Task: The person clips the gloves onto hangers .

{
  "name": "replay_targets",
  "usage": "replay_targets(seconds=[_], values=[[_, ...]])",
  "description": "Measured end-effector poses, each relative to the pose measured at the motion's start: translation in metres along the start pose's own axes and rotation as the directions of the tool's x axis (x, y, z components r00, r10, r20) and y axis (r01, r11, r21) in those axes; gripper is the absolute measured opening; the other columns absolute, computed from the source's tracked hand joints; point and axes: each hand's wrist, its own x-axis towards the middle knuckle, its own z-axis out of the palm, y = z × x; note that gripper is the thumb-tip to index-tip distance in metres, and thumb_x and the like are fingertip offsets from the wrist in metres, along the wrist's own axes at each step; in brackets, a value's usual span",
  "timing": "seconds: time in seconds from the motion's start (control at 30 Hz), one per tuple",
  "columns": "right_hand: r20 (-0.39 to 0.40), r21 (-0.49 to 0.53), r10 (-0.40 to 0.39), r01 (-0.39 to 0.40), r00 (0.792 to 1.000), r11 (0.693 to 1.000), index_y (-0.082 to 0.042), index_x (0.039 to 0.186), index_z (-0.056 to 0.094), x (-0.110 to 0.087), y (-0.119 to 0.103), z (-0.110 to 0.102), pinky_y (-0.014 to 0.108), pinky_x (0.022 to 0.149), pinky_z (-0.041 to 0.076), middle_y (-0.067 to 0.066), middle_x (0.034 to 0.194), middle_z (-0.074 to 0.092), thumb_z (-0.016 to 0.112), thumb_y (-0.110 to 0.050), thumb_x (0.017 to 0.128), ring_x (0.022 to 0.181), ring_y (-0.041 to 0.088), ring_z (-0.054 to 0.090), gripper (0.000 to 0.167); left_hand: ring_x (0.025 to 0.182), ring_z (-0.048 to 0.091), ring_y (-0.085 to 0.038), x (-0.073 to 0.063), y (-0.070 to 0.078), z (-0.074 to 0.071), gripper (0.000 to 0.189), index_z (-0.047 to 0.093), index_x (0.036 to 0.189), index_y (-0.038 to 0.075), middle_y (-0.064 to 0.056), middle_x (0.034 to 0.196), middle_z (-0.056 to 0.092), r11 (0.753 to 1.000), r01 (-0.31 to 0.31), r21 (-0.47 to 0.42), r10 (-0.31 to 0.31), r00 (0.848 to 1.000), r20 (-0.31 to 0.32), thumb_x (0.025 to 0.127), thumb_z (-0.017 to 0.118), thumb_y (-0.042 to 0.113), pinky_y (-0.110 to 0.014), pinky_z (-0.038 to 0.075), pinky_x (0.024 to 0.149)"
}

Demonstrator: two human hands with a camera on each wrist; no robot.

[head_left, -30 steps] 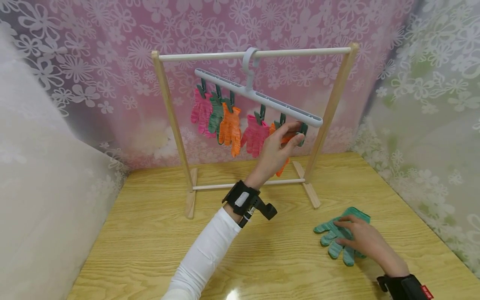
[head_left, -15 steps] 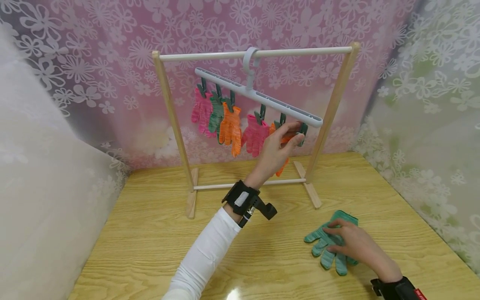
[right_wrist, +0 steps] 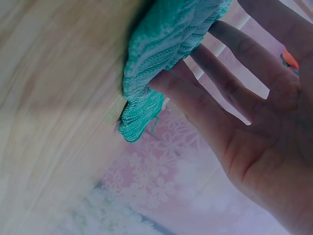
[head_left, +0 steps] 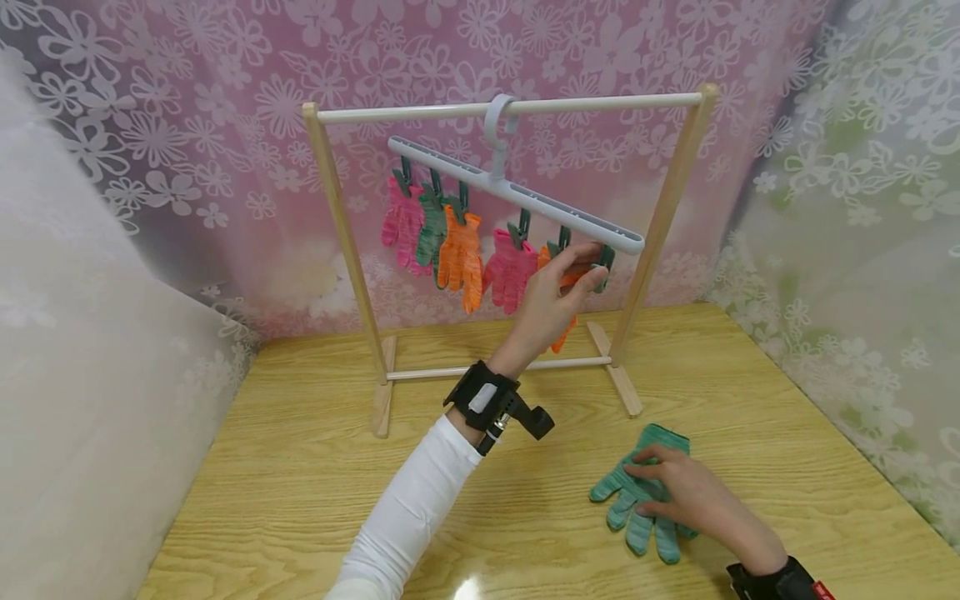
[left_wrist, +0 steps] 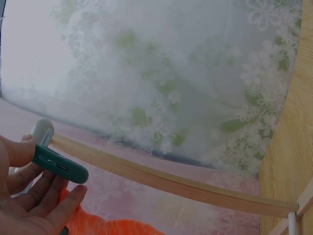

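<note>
At the right end of the pale grey hanger (head_left: 570, 218), my left hand (head_left: 547, 298) pinches a dark green clothespin (head_left: 604, 271) between thumb and fingers. The left wrist view shows this clothespin (left_wrist: 62, 165) from the side, with an orange glove (left_wrist: 115, 227) just below. In the head view the left hand partly covers that glove. My right hand (head_left: 693, 496) lies over a green knit glove (head_left: 628, 493) flat on the table, fingers spread and slightly bent. Up close in the right wrist view, its fingertips touch the glove (right_wrist: 161, 46).
The hanger hooks over the top rod (head_left: 405, 112) of a wooden rack (head_left: 347, 242). Clothespins hold several other gloves: pink (head_left: 510, 271), green (head_left: 431, 237) and orange (head_left: 460, 258). The rack's feet (head_left: 620, 382) stand on the wood-grain table (head_left: 300, 492), with floral curtains (head_left: 225, 167) around.
My right hand has slid the green glove over the table to the left and toward me. The left hand has stayed on the clothespin.
</note>
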Motion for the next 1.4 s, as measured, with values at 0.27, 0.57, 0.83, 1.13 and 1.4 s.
replay_targets(seconds=[0.27, 0.57, 0.83, 1.13, 1.4], values=[[0.008, 0.013, -0.088, 0.088, 0.996, 0.996, -0.006, 0.123, 0.073, 0.008, -0.011, 0.001, 0.047, 0.080, 0.058, 0.014, 0.122, 0.063, 0.088, -0.034, 0.077, 0.106, 0.037, 0.063, 0.057, 0.122, 0.061, -0.025, -0.001, 0.002, 0.001, 0.037, 0.055, 0.138, -0.002, -0.018, 0.133, 0.062, 1.000, -0.012, 0.014, 0.013, 1.000, -0.011, 0.103, 0.060, 0.009, -0.021, 0.051, 0.099], [0.011, 0.027, -0.148, 0.147, 0.989, 0.989, -0.011, 0.127, 0.070, 0.025, -0.024, 0.005, 0.049, 0.087, 0.055, 0.011, 0.127, 0.061, 0.088, -0.030, 0.078, 0.113, 0.036, 0.061, 0.055, 0.123, 0.062, -0.024, -0.002, 0.003, 0.000, 0.038, 0.055, 0.138, -0.003, -0.019, 0.134, 0.062, 1.000, -0.002, 0.013, 0.002, 1.000, -0.022, 0.102, 0.061, 0.009, -0.022, 0.052, 0.098], [0.019, -0.003, -0.197, 0.197, 0.980, 0.980, -0.012, 0.127, 0.068, 0.047, -0.033, 0.008, 0.049, 0.091, 0.054, 0.010, 0.129, 0.059, 0.087, -0.027, 0.080, 0.116, 0.035, 0.059, 0.053, 0.124, 0.060, -0.024, -0.003, 0.002, 0.000, 0.038, 0.054, 0.139, -0.002, -0.018, 0.136, 0.060, 1.000, -0.003, 0.011, 0.003, 1.000, -0.013, 0.104, 0.059, 0.010, -0.020, 0.051, 0.098], [0.025, -0.026, -0.279, 0.280, 0.960, 0.960, -0.010, 0.128, 0.067, 0.073, -0.042, 0.012, 0.048, 0.095, 0.053, 0.011, 0.132, 0.058, 0.087, -0.024, 0.081, 0.119, 0.036, 0.057, 0.052, 0.125, 0.060, -0.023, -0.003, 0.001, 0.000, 0.038, 0.054, 0.139, -0.002, -0.018, 0.138, 0.060, 1.000, 0.004, 0.012, -0.004, 1.000, -0.011, 0.104, 0.059, 0.010, -0.022, 0.051, 0.099], [0.048, 0.008, -0.288, 0.288, 0.956, 0.958, -0.010, 0.126, 0.069, 0.091, -0.046, 0.010, 0.047, 0.095, 0.053, 0.010, 0.127, 0.060, 0.086, -0.018, 0.082, 0.115, 0.034, 0.058, 0.048, 0.125, 0.060, -0.025, -0.002, 0.000, -0.001, 0.038, 0.054, 0.139, -0.002, -0.018, 0.139, 0.059, 1.000, -0.008, 0.015, 0.008, 1.000, -0.015, 0.104, 0.059, 0.010, -0.021, 0.049, 0.102]])
